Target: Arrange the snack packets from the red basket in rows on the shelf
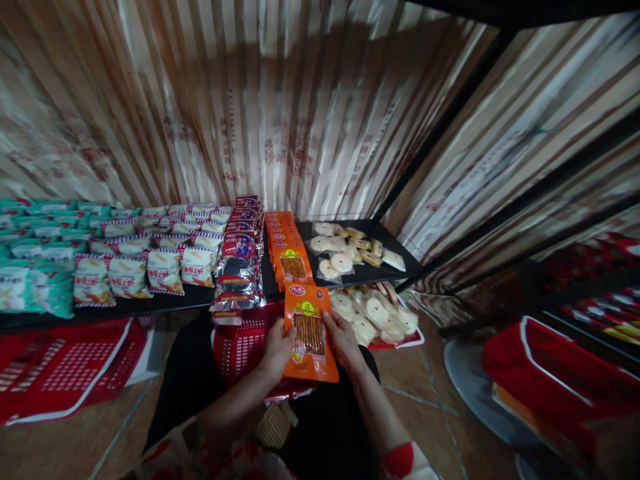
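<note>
Between both hands I hold an orange snack packet with a clear window showing brown sticks. My left hand grips its left edge, thumb on the front. On the right edge my right hand is closed, its fingers partly hidden behind the packet. Just beyond lies an overlapping row of similar orange packets on the black shelf. Dark red and silver packets are stacked to the left of that row. Below the held packet, a red basket sits between my legs.
White snack bags and green bags fill the shelf's left side. Round white wrapped items lie at right, with more in a basket below. Red baskets stand on both sides; a black post slants at right.
</note>
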Action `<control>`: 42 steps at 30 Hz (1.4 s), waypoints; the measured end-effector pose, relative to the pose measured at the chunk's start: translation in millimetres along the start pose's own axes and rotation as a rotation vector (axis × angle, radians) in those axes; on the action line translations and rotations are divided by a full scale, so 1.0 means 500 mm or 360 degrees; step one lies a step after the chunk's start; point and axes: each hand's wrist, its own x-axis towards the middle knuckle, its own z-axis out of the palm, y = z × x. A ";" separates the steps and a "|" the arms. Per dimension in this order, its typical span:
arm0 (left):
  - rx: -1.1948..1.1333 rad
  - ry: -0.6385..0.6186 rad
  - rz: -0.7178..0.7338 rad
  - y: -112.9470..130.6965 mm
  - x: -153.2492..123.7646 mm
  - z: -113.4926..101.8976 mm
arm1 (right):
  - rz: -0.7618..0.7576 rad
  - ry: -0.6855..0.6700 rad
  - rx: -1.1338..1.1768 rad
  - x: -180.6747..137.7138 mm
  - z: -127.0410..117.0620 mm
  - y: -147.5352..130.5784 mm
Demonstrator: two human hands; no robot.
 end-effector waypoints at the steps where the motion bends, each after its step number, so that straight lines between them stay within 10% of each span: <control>1: 0.0010 0.0039 0.0022 0.004 0.005 0.003 | -0.0029 0.0012 -0.0066 0.000 0.001 -0.001; 12: -0.0010 0.0129 0.0061 0.078 0.075 0.035 | -0.0540 0.0178 -0.1019 0.116 0.009 -0.049; 24: 0.0125 0.0359 0.0059 0.127 0.161 0.055 | -0.0578 0.0306 -0.1504 0.269 0.054 -0.083; 42: 0.0299 0.0466 0.0079 0.104 0.214 0.050 | -0.0621 0.0152 -0.2136 0.302 0.094 -0.096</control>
